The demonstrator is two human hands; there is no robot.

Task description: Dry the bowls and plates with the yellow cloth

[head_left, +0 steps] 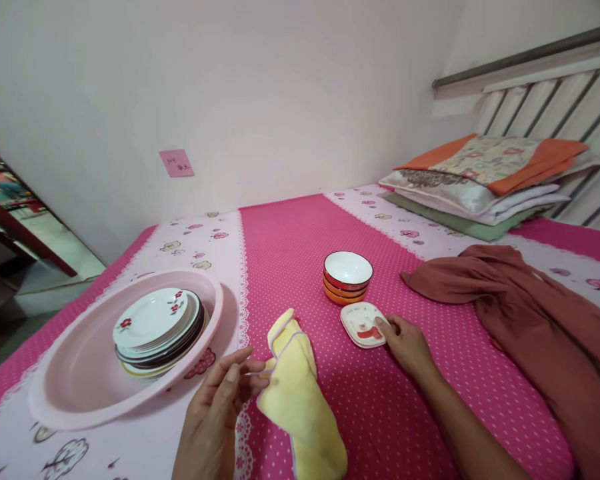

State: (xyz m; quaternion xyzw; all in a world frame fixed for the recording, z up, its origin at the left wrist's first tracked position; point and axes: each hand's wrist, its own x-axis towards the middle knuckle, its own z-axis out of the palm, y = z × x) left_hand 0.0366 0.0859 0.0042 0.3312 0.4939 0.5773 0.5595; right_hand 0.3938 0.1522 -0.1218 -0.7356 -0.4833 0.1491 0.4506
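My right hand (405, 340) pinches the right edge of a small white square dish (361, 327) with a red and brown picture, thumb on top. The dish seems to be stacked on at least one like it, low over or on the pink bedspread. Just behind it stands a stack of small bowls (347, 272), white inside with red and orange outsides. My left hand (225, 393) is open, palm turned inward, its fingertips at the edge of a crumpled yellow cloth (303, 393) with lilac trim. Whether the fingers touch the cloth I cannot tell.
To the left, a pink basin (75, 373) holds a stack of plates (153, 320), the top one white with red flowers. A brown garment (520, 320) lies at the right, with folded bedding and cushions (490, 173) behind. A wall (280, 100) borders the bedspread (290, 240).
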